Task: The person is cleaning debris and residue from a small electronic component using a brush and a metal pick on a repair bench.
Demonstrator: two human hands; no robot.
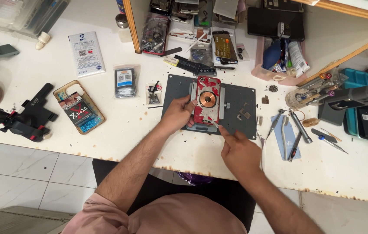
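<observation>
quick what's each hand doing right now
Left hand: open, steadying the red phone on the grey mat.
Right hand: closed on a thin metal tool.

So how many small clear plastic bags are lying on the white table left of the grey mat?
2: a clear bag of dark parts near the transparent phone case, and a smaller clear bag of dark bits beside the mat's left edge. More may be hidden in the shelf clutter.

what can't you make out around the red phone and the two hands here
Head view only:
- Tool tip in the right hand: too small to identify; it meets the red phone back.
- Phone's left edge: covered by the left hand.
- Clamp grip on the phone: too small.
- Shelf items: cut off by the top edge.
</observation>
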